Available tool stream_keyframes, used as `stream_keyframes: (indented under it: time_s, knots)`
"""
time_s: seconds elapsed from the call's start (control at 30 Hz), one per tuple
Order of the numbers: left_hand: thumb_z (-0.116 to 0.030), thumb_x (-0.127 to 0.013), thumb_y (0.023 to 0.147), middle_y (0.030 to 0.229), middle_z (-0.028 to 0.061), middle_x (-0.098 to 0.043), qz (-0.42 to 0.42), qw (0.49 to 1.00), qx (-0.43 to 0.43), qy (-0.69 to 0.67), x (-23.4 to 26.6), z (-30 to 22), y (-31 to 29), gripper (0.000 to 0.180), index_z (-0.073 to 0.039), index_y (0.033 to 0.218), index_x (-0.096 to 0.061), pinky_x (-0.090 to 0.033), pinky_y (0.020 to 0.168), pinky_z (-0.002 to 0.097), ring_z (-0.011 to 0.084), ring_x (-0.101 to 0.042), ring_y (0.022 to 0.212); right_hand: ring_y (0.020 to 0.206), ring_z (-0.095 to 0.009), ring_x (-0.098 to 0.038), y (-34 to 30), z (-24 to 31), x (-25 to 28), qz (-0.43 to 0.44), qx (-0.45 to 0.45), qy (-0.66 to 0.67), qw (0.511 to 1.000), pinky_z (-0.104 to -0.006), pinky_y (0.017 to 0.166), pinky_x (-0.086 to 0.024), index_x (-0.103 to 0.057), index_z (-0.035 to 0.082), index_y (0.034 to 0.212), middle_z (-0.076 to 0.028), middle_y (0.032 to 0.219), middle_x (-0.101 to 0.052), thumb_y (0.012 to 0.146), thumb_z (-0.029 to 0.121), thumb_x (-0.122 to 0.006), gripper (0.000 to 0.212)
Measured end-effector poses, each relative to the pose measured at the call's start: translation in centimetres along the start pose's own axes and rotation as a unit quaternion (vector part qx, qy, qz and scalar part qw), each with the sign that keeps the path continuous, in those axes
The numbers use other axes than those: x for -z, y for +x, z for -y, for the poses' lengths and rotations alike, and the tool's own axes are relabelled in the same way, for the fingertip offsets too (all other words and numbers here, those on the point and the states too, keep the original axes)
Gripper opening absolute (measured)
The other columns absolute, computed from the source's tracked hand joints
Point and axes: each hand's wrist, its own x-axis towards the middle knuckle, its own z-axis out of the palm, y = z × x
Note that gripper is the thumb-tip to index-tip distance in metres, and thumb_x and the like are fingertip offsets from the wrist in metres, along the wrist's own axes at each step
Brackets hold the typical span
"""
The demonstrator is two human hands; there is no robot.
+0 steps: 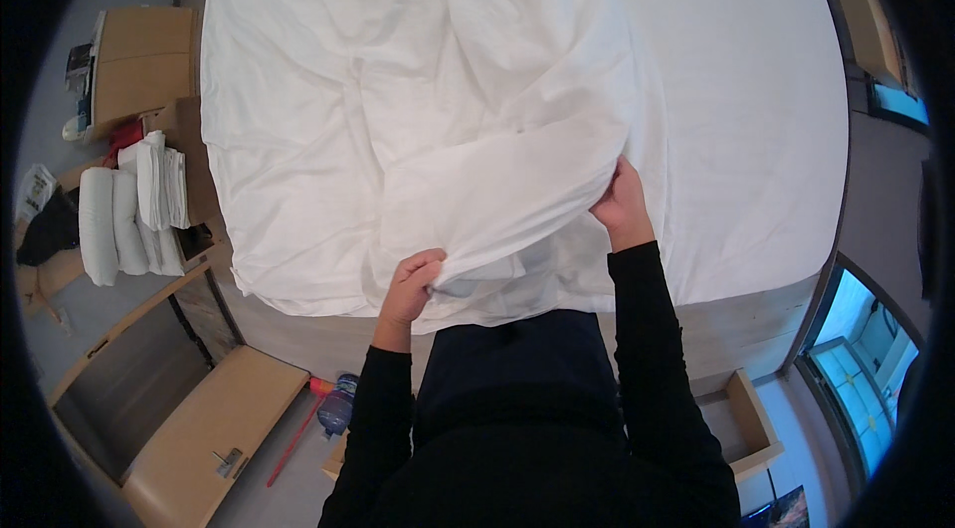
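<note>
A wrinkled white duvet cover (418, 60) spreads over the left and middle of the bed. My left hand (409, 284) is closed on its near edge, thumb on top. Farther right and a little farther off, my right hand (624, 200) grips the same lifted edge, its fingers partly hidden by the cloth. Between my hands the edge hangs as a raised fold, with more white fabric showing beneath it. Smooth white bed sheet (746, 130) lies to the right of the cover.
My legs stand against the bed's wooden side (736, 337). Folded white linens (159, 180) and white rolled bedding (104, 219) are piled at the left, near a cardboard box (144, 60). An open wooden door (219, 428), a water jug (338, 407) and a drawer (741, 419) are nearby.
</note>
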Motion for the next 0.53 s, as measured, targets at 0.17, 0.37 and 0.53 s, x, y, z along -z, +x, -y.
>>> stream_keyframes:
  time_s: [0.17,0.37,0.53]
  knots:
    - [-0.012,-0.057,0.089,0.082,-0.0018,-0.05,0.048,0.994,-0.061,-0.073,2.3,-1.9,0.1,0.016,-0.006,0.074,-0.052,-0.036,0.073,0.0231,0.0092,-0.046,0.078,0.111,-0.025,-0.058,-0.4,1.1,0.4,0.045,0.016,-0.031,0.998,-0.0374,0.097,-0.045,-0.058,-0.001,0.117,-0.012,0.119,-0.062,0.097,0.023,-0.044,0.034]
    - [-0.01,-0.053,0.093,0.076,-0.0043,-0.045,0.058,0.973,-0.09,0.205,-0.3,-0.8,2.6,0.018,-0.004,0.077,-0.05,-0.034,0.066,0.0214,0.0063,-0.04,0.072,0.092,-0.013,-0.057,-7.5,6.1,2.2,0.109,0.26,-0.119,0.952,-0.0283,0.083,-0.047,-0.062,0.001,0.1,-0.004,0.094,-0.062,0.094,0.014,-0.055,0.015]
    - [-0.016,-0.053,0.096,0.074,-0.0034,-0.042,-0.06,0.936,-0.167,0.303,-3.9,1.5,5.4,0.017,-0.004,0.083,-0.051,-0.034,0.065,0.021,0.0058,-0.037,0.071,0.091,-0.014,-0.058,-10.6,6.6,3.2,-0.064,0.296,-0.161,0.939,-0.0286,0.082,-0.048,-0.061,0.0,0.1,-0.004,0.094,-0.062,0.091,0.013,-0.06,0.015]
